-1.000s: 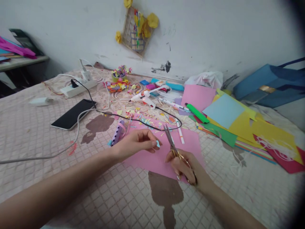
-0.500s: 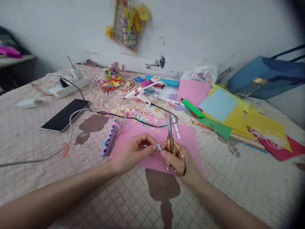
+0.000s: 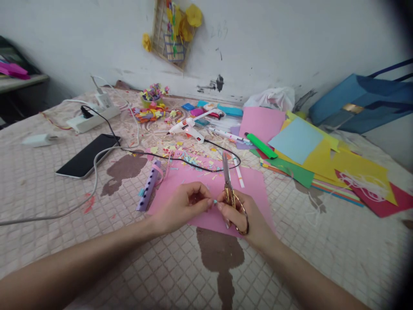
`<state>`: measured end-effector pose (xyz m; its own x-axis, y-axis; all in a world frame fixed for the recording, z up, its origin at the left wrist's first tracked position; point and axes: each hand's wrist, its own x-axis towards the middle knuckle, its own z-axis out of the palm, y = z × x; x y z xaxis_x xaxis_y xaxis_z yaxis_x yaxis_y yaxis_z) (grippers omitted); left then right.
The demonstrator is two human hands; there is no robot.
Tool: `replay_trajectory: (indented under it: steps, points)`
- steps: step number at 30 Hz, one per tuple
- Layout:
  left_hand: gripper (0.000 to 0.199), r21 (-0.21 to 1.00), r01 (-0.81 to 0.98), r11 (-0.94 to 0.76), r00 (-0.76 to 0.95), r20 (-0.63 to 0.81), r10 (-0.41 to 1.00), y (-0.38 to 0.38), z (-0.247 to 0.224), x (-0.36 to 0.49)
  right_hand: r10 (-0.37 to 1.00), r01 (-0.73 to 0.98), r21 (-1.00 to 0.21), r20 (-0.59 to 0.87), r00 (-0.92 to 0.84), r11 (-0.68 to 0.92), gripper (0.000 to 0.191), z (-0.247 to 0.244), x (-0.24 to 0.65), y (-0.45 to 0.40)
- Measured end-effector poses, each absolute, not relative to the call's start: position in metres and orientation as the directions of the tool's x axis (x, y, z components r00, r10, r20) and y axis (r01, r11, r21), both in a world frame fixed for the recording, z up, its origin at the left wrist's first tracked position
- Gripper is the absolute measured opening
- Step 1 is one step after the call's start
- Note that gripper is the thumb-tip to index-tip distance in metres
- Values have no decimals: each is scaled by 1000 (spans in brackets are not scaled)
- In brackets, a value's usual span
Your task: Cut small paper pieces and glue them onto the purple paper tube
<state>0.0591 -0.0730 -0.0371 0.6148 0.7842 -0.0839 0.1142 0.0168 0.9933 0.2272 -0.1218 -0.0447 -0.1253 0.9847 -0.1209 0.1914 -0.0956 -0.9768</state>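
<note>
Above a pink sheet (image 3: pixel 251 183), my left hand (image 3: pixel 185 204) pinches a tiny light blue paper piece (image 3: pixel 215 202) between thumb and fingertips. The fingertips of my right hand (image 3: pixel 241 215) meet the same piece from the other side. Gold-handled scissors (image 3: pixel 229 191) hang in my right hand, blades pointing up and away. Small paper scraps (image 3: pixel 190 161) lie along the sheet's far edge. A purple dotted paper roll (image 3: pixel 149 187) rests at its left edge.
A white glue gun (image 3: pixel 187 129) with a black cable lies beyond the sheet. On the left are a phone (image 3: pixel 88 156) and a power strip (image 3: pixel 93 119). Coloured papers (image 3: pixel 322 159), a green marker (image 3: pixel 260 145) and a blue bag (image 3: pixel 361 103) are on the right.
The scissors have tilted slightly left in my right hand. The light blue piece has turned between my fingertips and shows less of its surface.
</note>
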Motion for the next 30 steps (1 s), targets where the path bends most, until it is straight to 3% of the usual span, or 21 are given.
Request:
replay_trajectory:
  steps: [9,16,30]
  points:
    - [16,988,-7,157,559,-126,820,-70,-37,56,979,136,-980,-164,-118,-147,36,-40,224,-129]
    - [14,970,-171,170,430,-81,899,-69,-36,55,970,323,-940,-173,-172,-111,36,-46,218,-141]
    - [14,946,-259,196,374,-89,923,-69,-38,56,972,353,-931,-161,-169,-93,32,-52,218,-141]
